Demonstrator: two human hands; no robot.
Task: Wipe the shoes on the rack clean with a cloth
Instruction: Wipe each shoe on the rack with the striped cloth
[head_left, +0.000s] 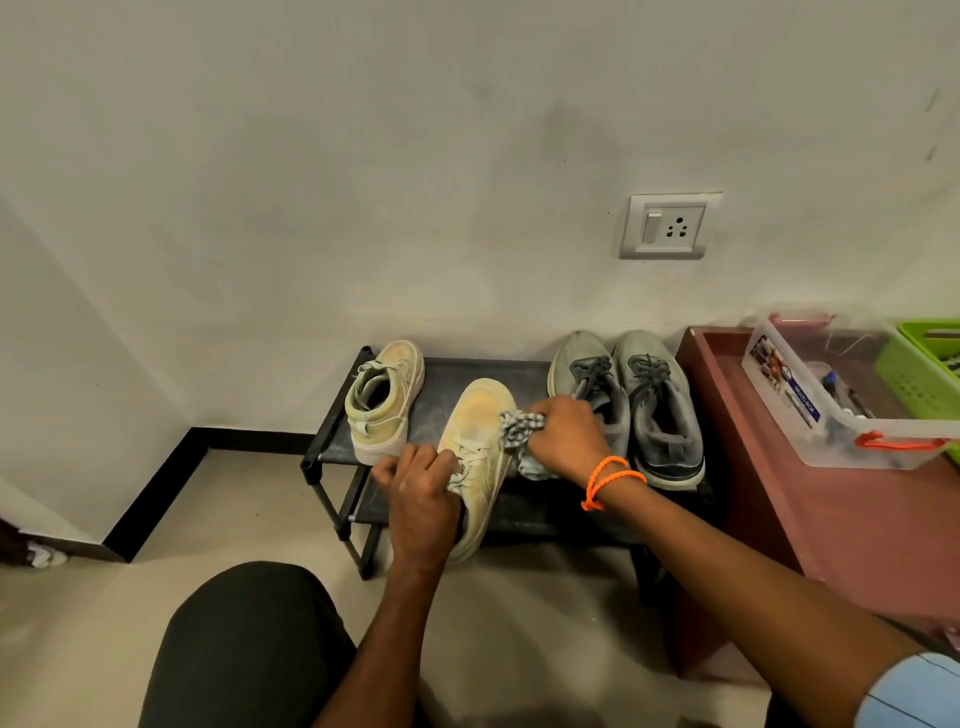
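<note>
My left hand (421, 499) grips a dusty cream sneaker (480, 431) by its heel and collar, holding it over the front of the black shoe rack (483, 371), toe pointing at the wall. My right hand (563, 434), with an orange cord on the wrist, is closed on a bunched grey-and-white checked cloth (517, 431) pressed against the sneaker's right side. The matching cream sneaker (384, 400) stands on the rack's top shelf at the left. A pair of grey running shoes (631, 400) sits at the right end of the shelf.
A maroon low table (841, 519) stands right of the rack, carrying a clear plastic box (810, 395) and a green basket (924, 374). A wall socket (670, 226) is above the grey shoes. My dark-trousered knee (249, 649) is in front, on the beige floor.
</note>
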